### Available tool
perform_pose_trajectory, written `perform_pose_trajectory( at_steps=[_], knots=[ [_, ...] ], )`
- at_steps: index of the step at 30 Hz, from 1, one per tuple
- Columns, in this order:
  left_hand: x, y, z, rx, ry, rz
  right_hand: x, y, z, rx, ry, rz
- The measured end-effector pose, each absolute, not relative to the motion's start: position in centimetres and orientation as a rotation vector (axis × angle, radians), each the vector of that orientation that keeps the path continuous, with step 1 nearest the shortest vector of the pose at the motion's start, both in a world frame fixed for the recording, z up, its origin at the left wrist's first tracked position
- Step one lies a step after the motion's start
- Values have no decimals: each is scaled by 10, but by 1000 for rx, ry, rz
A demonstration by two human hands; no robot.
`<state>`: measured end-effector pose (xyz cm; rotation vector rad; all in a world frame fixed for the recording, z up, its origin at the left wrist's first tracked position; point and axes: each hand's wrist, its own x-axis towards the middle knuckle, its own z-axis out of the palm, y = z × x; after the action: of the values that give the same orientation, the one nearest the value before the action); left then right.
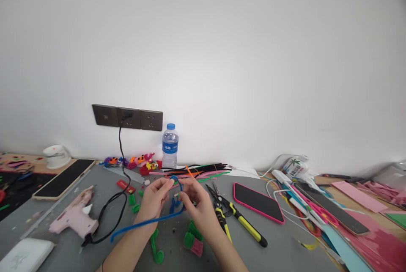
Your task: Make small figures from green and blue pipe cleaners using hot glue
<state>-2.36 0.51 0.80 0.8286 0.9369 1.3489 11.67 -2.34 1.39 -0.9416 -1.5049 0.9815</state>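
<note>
— What are the hands doing?

— The left hand (pixel 154 198) and right hand (pixel 196 201) are close together, both pinched on a blue pipe cleaner (pixel 149 222), bent into a loop between the fingertips so it keeps its curve; its long tail trails toward the pink glue gun (pixel 76 217).

— And around that pipe cleaner?

— Green coiled pieces (pixel 190 238) lie just below it, yellow-handled pliers (pixel 236 217) to its right within easy reach, a pink-cased phone (pixel 257 202) beyond them, and a water bottle (pixel 170 146) behind, against the wall.
</note>
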Motion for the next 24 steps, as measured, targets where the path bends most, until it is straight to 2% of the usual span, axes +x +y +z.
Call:
perform_pose_trajectory(
  at_steps=[24],
  knots=[
    [-23,4,12,832,840,1230,118,-24,17,-979,-1525,895]
  ],
)
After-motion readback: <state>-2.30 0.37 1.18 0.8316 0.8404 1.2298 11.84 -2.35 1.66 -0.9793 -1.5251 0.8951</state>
